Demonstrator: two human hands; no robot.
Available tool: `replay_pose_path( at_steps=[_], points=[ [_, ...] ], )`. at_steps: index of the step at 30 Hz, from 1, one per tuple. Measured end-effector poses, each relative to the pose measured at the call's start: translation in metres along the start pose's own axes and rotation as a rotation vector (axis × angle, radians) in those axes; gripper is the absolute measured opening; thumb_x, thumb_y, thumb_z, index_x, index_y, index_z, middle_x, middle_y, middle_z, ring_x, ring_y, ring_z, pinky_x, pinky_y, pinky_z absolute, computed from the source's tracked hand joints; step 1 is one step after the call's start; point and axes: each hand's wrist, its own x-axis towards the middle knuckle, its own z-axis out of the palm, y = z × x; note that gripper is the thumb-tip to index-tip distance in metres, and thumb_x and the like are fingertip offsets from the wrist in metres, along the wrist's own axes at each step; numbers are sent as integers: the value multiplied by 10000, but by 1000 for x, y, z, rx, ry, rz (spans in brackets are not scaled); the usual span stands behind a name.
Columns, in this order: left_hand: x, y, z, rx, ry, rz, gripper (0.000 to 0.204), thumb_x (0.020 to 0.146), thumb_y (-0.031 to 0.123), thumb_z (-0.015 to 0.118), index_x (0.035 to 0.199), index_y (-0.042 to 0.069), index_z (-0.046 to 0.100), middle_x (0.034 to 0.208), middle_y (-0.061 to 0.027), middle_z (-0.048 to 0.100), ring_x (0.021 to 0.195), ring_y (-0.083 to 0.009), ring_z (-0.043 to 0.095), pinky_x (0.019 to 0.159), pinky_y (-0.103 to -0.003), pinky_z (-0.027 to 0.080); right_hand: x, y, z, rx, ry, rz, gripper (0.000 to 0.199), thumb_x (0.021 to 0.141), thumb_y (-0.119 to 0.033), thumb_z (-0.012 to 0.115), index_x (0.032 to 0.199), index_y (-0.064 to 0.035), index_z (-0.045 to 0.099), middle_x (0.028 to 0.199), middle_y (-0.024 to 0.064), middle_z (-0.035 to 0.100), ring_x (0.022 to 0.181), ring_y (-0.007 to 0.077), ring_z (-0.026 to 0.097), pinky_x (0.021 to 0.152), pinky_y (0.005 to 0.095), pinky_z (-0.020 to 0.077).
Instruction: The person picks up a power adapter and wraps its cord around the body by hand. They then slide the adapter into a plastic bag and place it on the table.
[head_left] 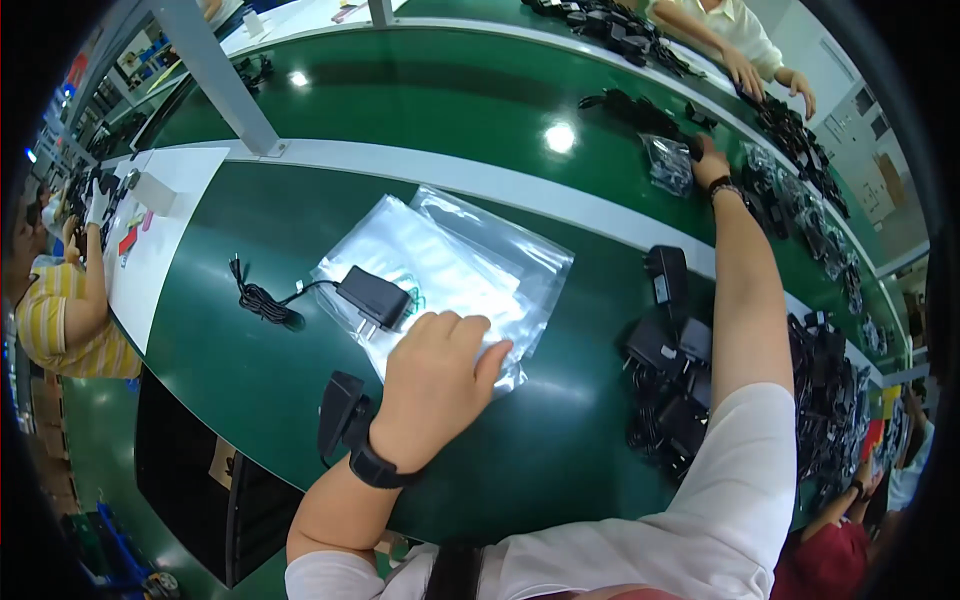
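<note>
My left hand (pixel 435 370) is over the near edge of several clear plastic bags (pixel 470 270), its fingers curled under and its thumb sticking out. Whatever the curled fingers hold, if anything, is hidden. Just beyond it, a black power adapter (pixel 372 296) lies on the bags with its prongs toward me, joined to a bundled black cable (pixel 265 302). Stretched far out to the right, my right hand (pixel 710 165) closes on a black piece (pixel 695 148), probably a power adapter, on the green belt. A bagged dark item (pixel 668 165) lies beside that hand.
Black adapters with cables (pixel 665 380) are heaped under my right arm. A white ledge (pixel 450 182) separates my green table from the belt, and a grey post (pixel 215 75) rises from it. Co-workers sit left (pixel 65 310), across the belt (pixel 720 40) and at lower right.
</note>
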Motion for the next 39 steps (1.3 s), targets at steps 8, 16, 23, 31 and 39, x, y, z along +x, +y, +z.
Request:
replay_pose_path(
  at_steps=[8, 16, 23, 31, 39],
  points=[
    [2, 2, 13, -119, 82, 51, 158, 720, 142, 680, 786, 33, 588, 672, -93, 562, 613, -266, 541, 536, -346, 432, -19, -16, -211, 161, 743, -215, 478, 833, -474, 528, 1080, -65, 554, 962, 146, 630, 900, 317, 594, 790, 366, 454],
    [16, 43, -10, -299, 234, 221, 429, 712, 140, 696, 1085, 10, 528, 1047, -143, 552, 950, -317, 502, 825, -365, 396, -216, -107, -369, 444, 580, -730, 267, 744, -167, 664, 915, -4, 541, 724, 50, 590, 608, 107, 556, 568, 246, 464],
    [52, 121, -63, -724, -33, 180, 614, 663, 208, 764, 1143, -14, 453, 1021, -135, 562, 909, -232, 554, 778, -344, 449, -323, -187, -375, 343, -227, -996, 424, 703, -256, 701, 967, -26, 461, 645, 124, 556, 557, 219, 551, 513, 315, 431],
    [43, 113, -82, -1596, 174, 5, 169, 803, 110, 646, 904, 17, 548, 775, -81, 601, 666, -171, 593, 629, -298, 500, -363, -184, -245, 1411, -425, -638, 748, 792, -464, 621, 1346, -96, 278, 1162, 102, 506, 1038, 156, 475, 857, 306, 405],
    [58, 85, -100, -1730, 491, -25, 205, 818, 133, 622, 956, 12, 529, 820, -96, 586, 739, -196, 566, 691, -338, 471, -394, -196, -224, 1675, -529, -333, 382, 801, -60, 565, 1160, -43, 434, 699, 39, 553, 555, 114, 541, 523, 231, 417]
  ],
)
